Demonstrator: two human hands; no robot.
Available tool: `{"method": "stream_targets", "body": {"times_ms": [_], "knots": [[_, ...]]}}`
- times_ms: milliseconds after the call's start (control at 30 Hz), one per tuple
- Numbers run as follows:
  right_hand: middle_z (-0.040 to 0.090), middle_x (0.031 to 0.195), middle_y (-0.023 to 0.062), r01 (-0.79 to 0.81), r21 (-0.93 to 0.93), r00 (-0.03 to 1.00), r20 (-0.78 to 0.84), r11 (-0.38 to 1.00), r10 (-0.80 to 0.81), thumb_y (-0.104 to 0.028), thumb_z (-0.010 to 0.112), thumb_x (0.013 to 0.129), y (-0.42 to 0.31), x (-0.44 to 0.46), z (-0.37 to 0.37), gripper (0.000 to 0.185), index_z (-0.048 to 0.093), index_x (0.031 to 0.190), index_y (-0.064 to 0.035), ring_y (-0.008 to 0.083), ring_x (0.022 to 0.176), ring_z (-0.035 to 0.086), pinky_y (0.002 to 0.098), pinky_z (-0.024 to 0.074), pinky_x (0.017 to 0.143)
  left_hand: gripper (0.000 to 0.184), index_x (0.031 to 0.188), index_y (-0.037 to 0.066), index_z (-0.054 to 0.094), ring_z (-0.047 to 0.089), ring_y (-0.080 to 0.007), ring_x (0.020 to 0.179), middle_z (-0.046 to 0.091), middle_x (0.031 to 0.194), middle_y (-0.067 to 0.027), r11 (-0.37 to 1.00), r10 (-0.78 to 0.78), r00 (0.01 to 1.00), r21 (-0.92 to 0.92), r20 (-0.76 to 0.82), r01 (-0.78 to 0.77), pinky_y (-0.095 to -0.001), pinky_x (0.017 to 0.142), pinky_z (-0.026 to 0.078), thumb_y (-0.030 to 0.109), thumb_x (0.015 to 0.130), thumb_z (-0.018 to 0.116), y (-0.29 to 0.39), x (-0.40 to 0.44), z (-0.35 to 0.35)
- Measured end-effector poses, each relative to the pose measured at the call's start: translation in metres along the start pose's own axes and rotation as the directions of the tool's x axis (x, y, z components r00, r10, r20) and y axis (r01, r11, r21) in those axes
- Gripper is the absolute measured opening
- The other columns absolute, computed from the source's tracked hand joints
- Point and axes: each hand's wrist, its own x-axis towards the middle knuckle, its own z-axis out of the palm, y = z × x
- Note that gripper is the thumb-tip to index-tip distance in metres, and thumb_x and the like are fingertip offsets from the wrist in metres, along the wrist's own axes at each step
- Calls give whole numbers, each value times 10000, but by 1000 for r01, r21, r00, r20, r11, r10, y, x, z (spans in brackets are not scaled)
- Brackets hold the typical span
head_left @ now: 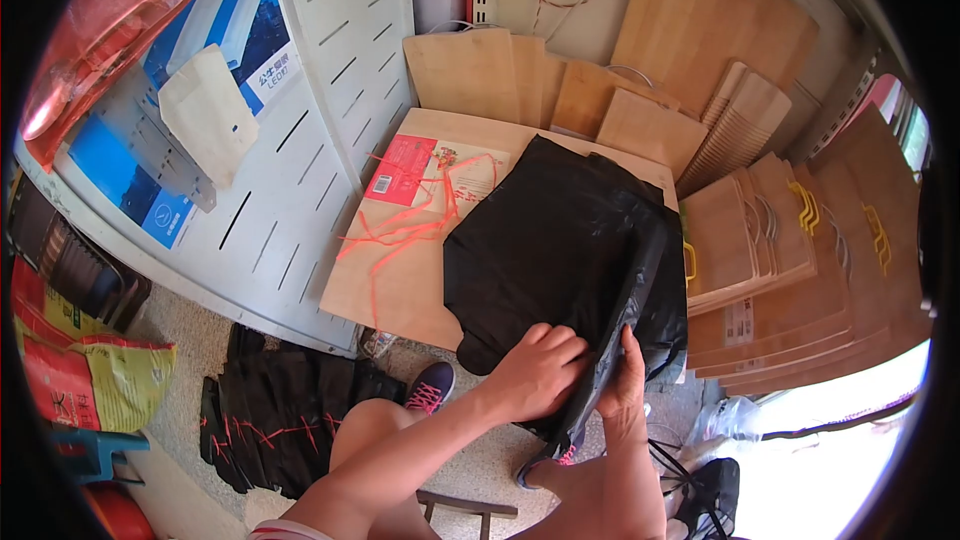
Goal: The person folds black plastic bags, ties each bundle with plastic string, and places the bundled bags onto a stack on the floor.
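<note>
A large sheet of black plastic (540, 240), probably bags, lies over a wooden board (400, 285) in front of me. Its right part is folded up into a long ridge. My left hand (545, 370) rests on the near part of the plastic, its fingers curled against it. On the right side of the ridge, my right hand (625, 380) grips the plastic's edge, thumb pointing up. Red strings (430, 215) lie loose on the board, left of the plastic, over a red and white printed sheet (400, 168).
Wooden boards (760, 250) stand on the right, some with yellow handles; more lean at the back. A white slotted metal panel (300, 140) rises at left. Black bundles tied with red string (270, 415) lie on the floor at lower left, near a blue stool (95, 450).
</note>
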Motion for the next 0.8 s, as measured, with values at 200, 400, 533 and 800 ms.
{"method": "stream_targets", "body": {"times_ms": [200,400,533,800], "knots": [[722,963,80,-3,-80,998,-69,997,-3,-278,674,924,-2,-4,8,266,667,1076,-60,226,849,690,381,573,799,244,903,36,717,474,-232,1255,615,1186,-85,967,153,961,166,231,-194,-409,1037,353,196,720,691,-6,-6,1],[722,1054,133,6,-48,998,-69,999,-9,-239,657,935,-10,3,5,312,649,1147,-10,284,920,703,418,570,877,72,795,33,672,672,-284,864,686,898,-86,996,-11,951,-85,-308,-16,-395,750,542,6,732,648,-29,-2,-32],[727,1078,151,41,-14,997,-63,999,-42,-247,646,940,-15,3,5,348,653,1175,9,295,933,716,421,579,896,301,1070,-43,619,607,-357,971,632,1036,-193,720,-451,765,319,-459,616,-474,820,518,45,783,642,-94,-27,-57],[731,1059,149,37,-31,998,-47,999,-38,-233,658,934,-12,2,9,342,649,1168,16,283,912,724,407,596,867,198,1014,-65,596,615,-353,953,614,1097,-192,318,-694,581,543,-424,777,-444,768,547,53,854,597,-168,-95,-63]]}}
